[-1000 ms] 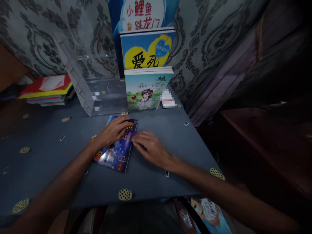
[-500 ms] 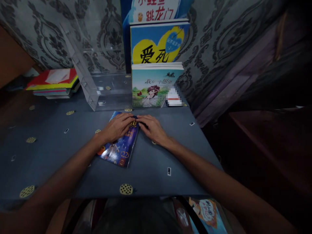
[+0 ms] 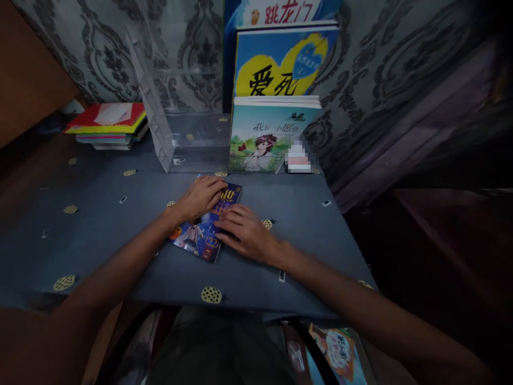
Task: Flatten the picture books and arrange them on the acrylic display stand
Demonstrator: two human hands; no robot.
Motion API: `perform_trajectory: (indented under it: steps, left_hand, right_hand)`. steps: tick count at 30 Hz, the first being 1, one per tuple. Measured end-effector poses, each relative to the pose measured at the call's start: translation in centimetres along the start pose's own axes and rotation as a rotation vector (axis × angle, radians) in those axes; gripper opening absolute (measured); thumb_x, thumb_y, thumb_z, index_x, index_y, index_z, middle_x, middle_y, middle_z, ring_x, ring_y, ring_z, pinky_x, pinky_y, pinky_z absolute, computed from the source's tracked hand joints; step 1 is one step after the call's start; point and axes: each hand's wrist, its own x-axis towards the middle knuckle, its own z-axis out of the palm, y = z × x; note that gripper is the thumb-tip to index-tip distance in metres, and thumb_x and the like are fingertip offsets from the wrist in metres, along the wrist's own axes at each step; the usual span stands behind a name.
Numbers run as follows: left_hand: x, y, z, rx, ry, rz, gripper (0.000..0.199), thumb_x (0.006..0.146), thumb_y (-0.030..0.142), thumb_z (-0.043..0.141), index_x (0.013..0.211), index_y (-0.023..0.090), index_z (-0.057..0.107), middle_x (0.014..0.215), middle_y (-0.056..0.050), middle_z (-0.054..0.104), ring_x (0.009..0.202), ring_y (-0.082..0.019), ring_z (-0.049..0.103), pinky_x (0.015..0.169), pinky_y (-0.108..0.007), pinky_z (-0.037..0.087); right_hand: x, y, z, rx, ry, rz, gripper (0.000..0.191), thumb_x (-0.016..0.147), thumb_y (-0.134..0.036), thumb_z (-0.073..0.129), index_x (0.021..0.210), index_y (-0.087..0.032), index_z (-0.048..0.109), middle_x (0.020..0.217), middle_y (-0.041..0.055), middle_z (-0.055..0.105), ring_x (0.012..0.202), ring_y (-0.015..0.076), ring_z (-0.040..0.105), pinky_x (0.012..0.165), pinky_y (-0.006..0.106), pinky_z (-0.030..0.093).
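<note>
A blue-purple comic-style book (image 3: 204, 240) with gold lettering and the number 22 lies closed and slanted on the table in front of me. My left hand (image 3: 202, 198) rests on its upper left part, fingers stretched across the cover. My right hand (image 3: 248, 233) lies over the book's right edge about halfway down, its fingers extended onto the cover. Between them the two hands hide much of the cover's middle and left side.
Behind the book stands a clear acrylic rack (image 3: 160, 133) holding upright picture books (image 3: 256, 131). A stack of colourful books (image 3: 108, 125) lies at the back left. Below the table's (image 3: 140, 267) front edge, another book (image 3: 340, 350) shows at the right.
My right hand has moved from the book's top corner down along its right edge toward me. My left hand stays near the top. The whole view has shifted slightly.
</note>
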Motion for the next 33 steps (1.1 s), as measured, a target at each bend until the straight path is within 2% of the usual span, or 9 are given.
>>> perform_trajectory:
  steps: [3,5,12,21,24,27,33]
  left_hand:
    - [0.0,0.0,0.0,0.007,-0.007,-0.006,0.035,0.102,0.026,0.040,0.124,0.016,0.064,0.131,-0.013,0.066,0.122,-0.026,0.060,0.109,-0.046,0.045]
    - [0.0,-0.1,0.1,0.005,-0.010,-0.004,0.035,0.102,0.026,0.039,0.125,0.016,0.063,0.131,-0.013,0.066,0.122,-0.026,0.060,0.109,-0.047,0.045]
    - [-0.1,-0.2,0.4,-0.017,0.000,0.008,0.033,0.101,0.025,0.038,0.125,0.018,0.062,0.132,-0.013,0.065,0.125,-0.026,0.059,0.110,-0.048,0.044]
    - [-0.1,-0.1,0.4,-0.009,0.012,-0.011,0.032,0.101,0.024,0.040,0.124,0.020,0.062,0.130,-0.012,0.066,0.124,-0.026,0.060,0.109,-0.049,0.046]
    - [-0.3,-0.1,0.5,-0.018,0.048,0.006,0.032,0.102,0.025,0.039,0.125,0.019,0.061,0.133,-0.012,0.065,0.127,-0.026,0.058,0.111,-0.049,0.045]
    - [-0.3,0.1,0.4,-0.006,0.085,0.015,0.031,0.102,0.024,0.040,0.122,0.019,0.063,0.135,-0.013,0.062,0.126,-0.026,0.058,0.109,-0.048,0.047]
    - [-0.3,2.0,-0.6,0.050,0.054,-0.073,0.030,0.103,0.033,0.043,0.116,0.018,0.064,0.114,-0.013,0.066,0.106,-0.027,0.061,0.096,-0.048,0.051]
  right_hand:
    - [0.2,-2.0,0.2,0.123,-0.102,-0.151,0.031,0.103,-0.039,0.053,0.109,-0.014,0.071,0.099,0.0092,0.074,0.104,0.0220,0.063,0.096,0.038,0.053]
    - [0.2,-2.7,0.3,0.158,-0.165,-0.196,0.031,0.103,-0.039,0.054,0.112,-0.015,0.070,0.103,0.0091,0.073,0.110,0.0223,0.062,0.099,0.039,0.053]
    - [0.1,-2.7,0.5,0.158,-0.184,-0.202,0.021,0.102,-0.027,0.055,0.111,-0.014,0.070,0.107,0.0099,0.073,0.112,0.0219,0.061,0.099,0.039,0.053]
    - [0.3,-2.5,0.3,0.222,-0.165,-0.184,0.019,0.101,-0.028,0.058,0.107,-0.017,0.071,0.105,0.0081,0.074,0.109,0.0197,0.064,0.098,0.037,0.054]
    - [0.2,-1.1,0.3,0.264,-0.057,-0.089,0.018,0.101,-0.026,0.057,0.106,-0.016,0.071,0.101,0.0080,0.076,0.104,0.0190,0.067,0.098,0.038,0.054]
    - [0.0,1.6,0.1,0.228,0.067,0.080,0.019,0.102,-0.023,0.054,0.107,-0.017,0.071,0.102,0.0098,0.076,0.102,0.0208,0.068,0.097,0.042,0.055]
    - [-0.6,6.9,-0.2,0.131,0.138,0.344,0.026,0.098,-0.021,0.053,0.116,-0.018,0.071,0.124,0.0149,0.071,0.119,0.0253,0.063,0.102,0.051,0.051]
